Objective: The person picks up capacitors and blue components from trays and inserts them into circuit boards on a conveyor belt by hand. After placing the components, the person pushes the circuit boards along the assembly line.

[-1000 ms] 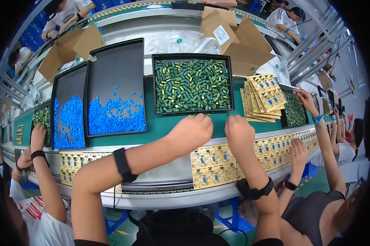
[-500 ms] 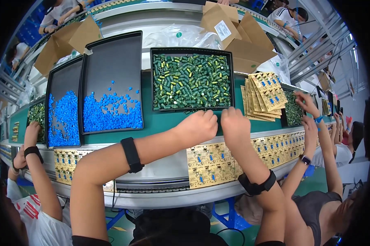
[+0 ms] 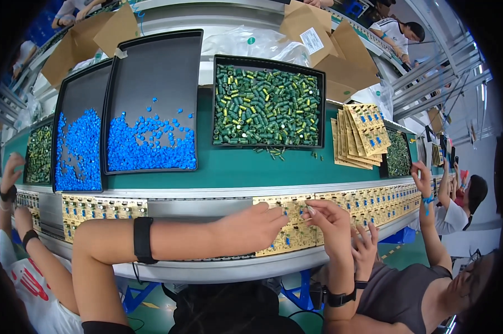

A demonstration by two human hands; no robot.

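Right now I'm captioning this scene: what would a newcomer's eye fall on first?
Probably the bright blue parts in two black trays at left. Green cylindrical parts fill a tray at upper centre. Below it, the left hand and right hand are over tan circuit boards.

Cardbd box [image 3: 76, 53] upper L, 2nd box [image 3: 352, 61] w/ white label [image 3: 311, 40] R of top ctr, clear bag [image 3: 257, 44] btwn, person [image 3: 391, 34] in white upper R.

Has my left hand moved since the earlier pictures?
Yes: the left hand has moved toward the wearer, away from the tray of green parts, now over a circuit board.
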